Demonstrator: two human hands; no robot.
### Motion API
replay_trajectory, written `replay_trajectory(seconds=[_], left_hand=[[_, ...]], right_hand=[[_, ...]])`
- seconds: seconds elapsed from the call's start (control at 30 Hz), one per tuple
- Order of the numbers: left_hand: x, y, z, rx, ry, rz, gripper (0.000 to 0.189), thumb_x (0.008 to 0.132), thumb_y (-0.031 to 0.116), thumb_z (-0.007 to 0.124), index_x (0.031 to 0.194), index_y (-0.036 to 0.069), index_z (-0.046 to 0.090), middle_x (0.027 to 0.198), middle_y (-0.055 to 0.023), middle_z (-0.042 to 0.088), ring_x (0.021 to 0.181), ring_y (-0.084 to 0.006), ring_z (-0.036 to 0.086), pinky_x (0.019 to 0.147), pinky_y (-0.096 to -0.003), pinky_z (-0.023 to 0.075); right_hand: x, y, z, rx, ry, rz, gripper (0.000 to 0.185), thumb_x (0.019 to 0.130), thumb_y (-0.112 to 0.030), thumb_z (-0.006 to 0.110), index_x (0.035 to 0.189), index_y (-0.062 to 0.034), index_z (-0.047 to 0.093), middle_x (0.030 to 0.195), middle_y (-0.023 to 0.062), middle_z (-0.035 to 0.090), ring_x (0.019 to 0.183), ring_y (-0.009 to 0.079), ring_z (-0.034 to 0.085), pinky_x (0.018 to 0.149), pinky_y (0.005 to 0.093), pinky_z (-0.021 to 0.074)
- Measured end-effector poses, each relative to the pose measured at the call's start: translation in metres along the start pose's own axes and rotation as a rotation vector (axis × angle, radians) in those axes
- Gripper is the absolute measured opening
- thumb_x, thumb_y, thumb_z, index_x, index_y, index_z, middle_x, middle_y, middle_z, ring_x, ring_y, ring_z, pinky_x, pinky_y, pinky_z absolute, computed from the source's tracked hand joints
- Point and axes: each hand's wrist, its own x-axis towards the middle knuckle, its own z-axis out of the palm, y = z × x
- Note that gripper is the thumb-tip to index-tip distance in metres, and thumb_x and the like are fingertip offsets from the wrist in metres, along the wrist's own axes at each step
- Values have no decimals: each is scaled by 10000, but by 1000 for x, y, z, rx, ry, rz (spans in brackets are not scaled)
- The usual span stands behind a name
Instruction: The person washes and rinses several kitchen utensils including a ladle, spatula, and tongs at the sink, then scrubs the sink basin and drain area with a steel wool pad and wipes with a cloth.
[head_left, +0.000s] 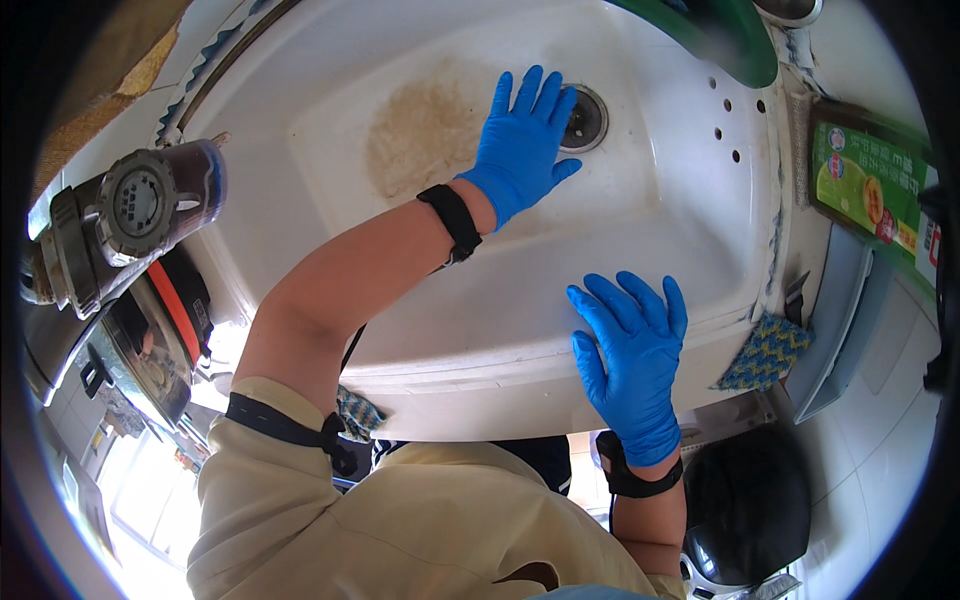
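Note:
My left hand, in a blue rubber glove, is spread palm down over the basin of a white sink. Its fingertips reach the near side of the round metal drain, partly covering it. A brown stain marks the basin floor left of that hand. Above the sink's front edge, my right hand, gloved the same way, has its fingers apart and slightly bent, with nothing in them. Whether the left hand touches the basin cannot be told.
A green plastic object overhangs the basin's far right rim. At right are a bottle of green liquid, a blue-and-yellow cloth and a pale blue plastic container. A clear container with a grey dial stands at left; a black bin-like object sits lower right.

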Motion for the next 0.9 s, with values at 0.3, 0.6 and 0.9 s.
replay_trajectory(seconds=[0.3, 0.6, 0.9], left_hand=[[22, -6, 9, -75, 98, 199, 825, 907, 602, 558, 1516, 84, 352, 1569, -142, 337, 1476, -297, 262, 1229, -469, 146], [-18, -5, 3, -269, -47, 266, 838, 913, 523, 597, 1498, -16, 331, 1571, -188, 307, 1463, -330, 277, 1214, -472, 204], [-15, -23, 12, -165, 22, -79, 818, 951, 545, 516, 1508, -17, 309, 1578, -227, 268, 1467, -396, 239, 1199, -485, 215]], right_hand=[[1, -2, -1, 3, 4, 8, 369, 901, -247, 619, 1262, -185, 661, 1284, 52, 635, 1230, 279, 525, 1177, 501, 214], [0, -1, 1, -25, 18, -1, 395, 879, -257, 667, 1272, -216, 645, 1296, 32, 624, 1236, 261, 519, 1175, 504, 218], [-1, -3, 3, -29, 28, 9, 385, 885, -267, 667, 1265, -211, 648, 1289, 38, 632, 1234, 266, 525, 1180, 504, 212]])
